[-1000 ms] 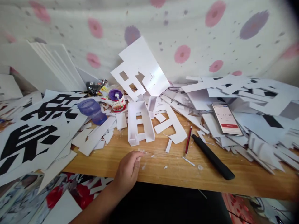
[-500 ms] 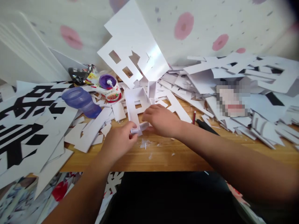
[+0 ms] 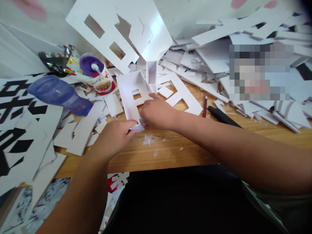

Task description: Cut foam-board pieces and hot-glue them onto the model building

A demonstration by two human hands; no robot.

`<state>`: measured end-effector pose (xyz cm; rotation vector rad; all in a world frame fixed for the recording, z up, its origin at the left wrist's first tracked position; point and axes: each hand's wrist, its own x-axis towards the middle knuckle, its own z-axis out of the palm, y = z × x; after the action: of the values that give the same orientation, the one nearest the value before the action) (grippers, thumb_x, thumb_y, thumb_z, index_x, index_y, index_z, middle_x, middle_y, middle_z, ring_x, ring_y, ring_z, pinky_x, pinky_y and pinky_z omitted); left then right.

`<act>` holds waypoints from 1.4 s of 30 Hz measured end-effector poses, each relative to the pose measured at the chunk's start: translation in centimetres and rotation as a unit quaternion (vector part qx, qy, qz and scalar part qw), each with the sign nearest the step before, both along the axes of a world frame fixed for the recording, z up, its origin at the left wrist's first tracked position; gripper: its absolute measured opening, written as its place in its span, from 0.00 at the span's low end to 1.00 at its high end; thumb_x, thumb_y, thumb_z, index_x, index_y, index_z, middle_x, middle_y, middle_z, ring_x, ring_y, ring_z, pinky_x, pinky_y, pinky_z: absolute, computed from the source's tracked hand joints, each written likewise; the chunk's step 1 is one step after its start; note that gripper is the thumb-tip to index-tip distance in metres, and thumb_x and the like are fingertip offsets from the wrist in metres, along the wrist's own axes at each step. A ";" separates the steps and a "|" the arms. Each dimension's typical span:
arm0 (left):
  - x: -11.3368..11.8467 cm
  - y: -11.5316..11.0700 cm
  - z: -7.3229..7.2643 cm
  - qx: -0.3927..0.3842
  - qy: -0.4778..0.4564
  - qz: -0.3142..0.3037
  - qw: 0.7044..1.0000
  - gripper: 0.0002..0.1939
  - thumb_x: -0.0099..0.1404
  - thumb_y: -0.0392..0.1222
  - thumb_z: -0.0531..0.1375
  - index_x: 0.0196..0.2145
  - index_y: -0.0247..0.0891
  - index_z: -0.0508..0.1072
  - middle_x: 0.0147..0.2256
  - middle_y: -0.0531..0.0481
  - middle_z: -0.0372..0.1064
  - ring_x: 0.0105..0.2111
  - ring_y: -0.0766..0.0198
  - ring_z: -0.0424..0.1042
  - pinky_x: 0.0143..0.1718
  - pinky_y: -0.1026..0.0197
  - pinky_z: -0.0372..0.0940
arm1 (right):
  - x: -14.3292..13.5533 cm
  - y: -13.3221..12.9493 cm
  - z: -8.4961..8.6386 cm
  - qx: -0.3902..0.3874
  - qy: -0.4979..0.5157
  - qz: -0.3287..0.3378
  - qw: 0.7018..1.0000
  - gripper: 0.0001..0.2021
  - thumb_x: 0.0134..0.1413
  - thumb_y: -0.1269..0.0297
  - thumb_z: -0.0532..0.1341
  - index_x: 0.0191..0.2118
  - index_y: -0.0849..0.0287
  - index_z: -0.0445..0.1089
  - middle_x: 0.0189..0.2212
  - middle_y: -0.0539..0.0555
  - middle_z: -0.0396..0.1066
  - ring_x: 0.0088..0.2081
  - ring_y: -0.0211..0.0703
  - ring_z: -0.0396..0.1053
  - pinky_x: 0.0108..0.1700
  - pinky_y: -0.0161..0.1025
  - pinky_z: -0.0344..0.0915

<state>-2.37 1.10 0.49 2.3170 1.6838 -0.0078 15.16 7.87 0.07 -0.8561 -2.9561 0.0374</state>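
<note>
- White low-walled board frame (image 3: pixel 129 97) with cut-out openings: lying open side up at the middle of the light-brown wooden table (image 3: pixel 170 152), right side partly hidden.
- Left hand (image 3: pixel 117 138): clamped with thumb and finger on the near-left corner of the frame.
- Right hand (image 3: pixel 158 112): bent over the near-right part of the frame, fingers curled together, index finger stretched forward. Cannot tell firm grip from mere touch.
- Narrow white box-like piece (image 3: pixel 151 73): just beyond the right hand, at the far right of the frame.
- Flat white cut-out board (image 3: pixel 187 97): lying to the right of the frame.
- Large white sheet with rectangular holes (image 3: pixel 131 13): leaning tilted behind.
- Translucent purple-blue vessel (image 3: pixel 60 94) and white-and-red printed tub (image 3: pixel 103 86): to the left.
- Red-and-black pencil (image 3: pixel 205 106) and black-handled tool (image 3: pixel 224 117): beyond the right forearm.
- Small white scraps (image 3: pixel 148 139): near the frame's close end.
</note>
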 end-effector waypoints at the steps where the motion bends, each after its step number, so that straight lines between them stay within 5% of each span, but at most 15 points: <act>1: 0.0 0.0 0.0 0.000 0.000 0.001 1.000 0.14 0.64 0.47 0.50 0.32 0.40 0.73 0.30 0.48 0.73 0.32 0.57 0.70 0.34 0.59 0.56 | 0.0 0.0 0.0 0.001 0.003 0.001 1.000 0.08 0.53 0.73 0.59 0.31 0.64 0.76 0.34 0.61 0.77 0.41 0.53 0.73 0.59 0.57 0.51; 17: 0.7 -0.4 0.0 0.016 0.015 0.036 0.999 0.12 0.64 0.44 0.52 0.33 0.40 0.74 0.30 0.48 0.74 0.32 0.56 0.71 0.33 0.59 0.59 | 0.3 -0.1 -0.3 -0.011 0.027 0.002 1.000 0.07 0.49 0.75 0.60 0.30 0.64 0.76 0.31 0.59 0.76 0.40 0.53 0.71 0.59 0.59 0.48; 24: 0.7 -0.8 -0.2 0.033 0.016 0.049 0.998 0.12 0.65 0.46 0.53 0.39 0.41 0.74 0.34 0.47 0.75 0.34 0.55 0.72 0.33 0.60 0.58 | 1.5 0.0 1.3 -0.064 0.116 0.039 0.990 0.17 0.54 0.69 0.61 0.51 0.57 0.72 0.44 0.59 0.72 0.46 0.52 0.66 0.48 0.47 0.55; 31: 0.4 -1.1 -0.6 0.055 0.020 0.035 0.998 0.16 0.68 0.48 0.50 0.41 0.41 0.74 0.35 0.47 0.75 0.35 0.55 0.73 0.33 0.60 0.57 | 1.6 -0.2 1.4 -0.043 0.125 0.062 0.989 0.07 0.58 0.66 0.60 0.37 0.57 0.77 0.38 0.56 0.74 0.43 0.50 0.65 0.44 0.44 0.52; 42: 0.6 -1.3 -0.9 0.067 0.037 0.027 0.997 0.14 0.69 0.47 0.50 0.38 0.40 0.73 0.30 0.48 0.74 0.31 0.58 0.72 0.30 0.61 0.55 | 1.5 -0.4 0.9 -0.005 0.129 0.074 0.989 0.07 0.60 0.66 0.59 0.36 0.59 0.75 0.41 0.58 0.73 0.45 0.52 0.64 0.47 0.46 0.52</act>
<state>-1.78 -0.21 -0.37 2.3943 1.8351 0.0307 16.71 7.47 0.98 -0.5811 -2.7703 0.1579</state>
